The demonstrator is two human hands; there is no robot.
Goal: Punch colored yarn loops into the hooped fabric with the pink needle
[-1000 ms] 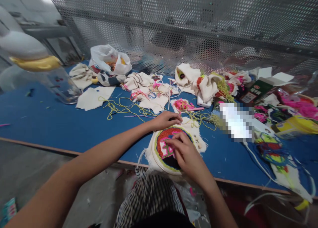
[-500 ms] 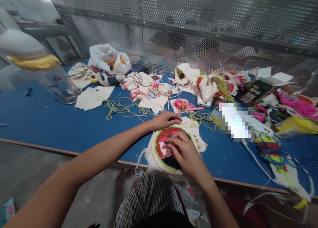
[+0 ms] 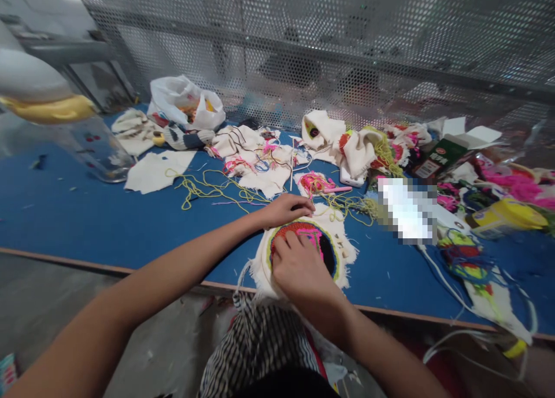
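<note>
A round embroidery hoop holds cream cloth with frayed edges, worked in orange, pink, black, blue and yellow-green yarn. It lies at the table's front edge, partly over my lap. My left hand curls over the hoop's far rim, fingers bent against the cloth. Across the hoop's left half rests my right hand, its bent fingers somewhat apart and touching the orange stitching. It covers much of the pattern, and its thumb is mostly hidden. Loose yellow-green yarn trails behind my left hand.
Cloth scraps, a white plastic bag and a clear jar stand behind and left. To the right are a blurred-out bright screen with a cable, a green box and a yellow bottle. A perforated metal panel closes the back.
My right hand has moved left across the hoop, from the pattern's middle to its left side, uncovering the black part on the right. My left hand stays in place. The view has shifted slightly.
</note>
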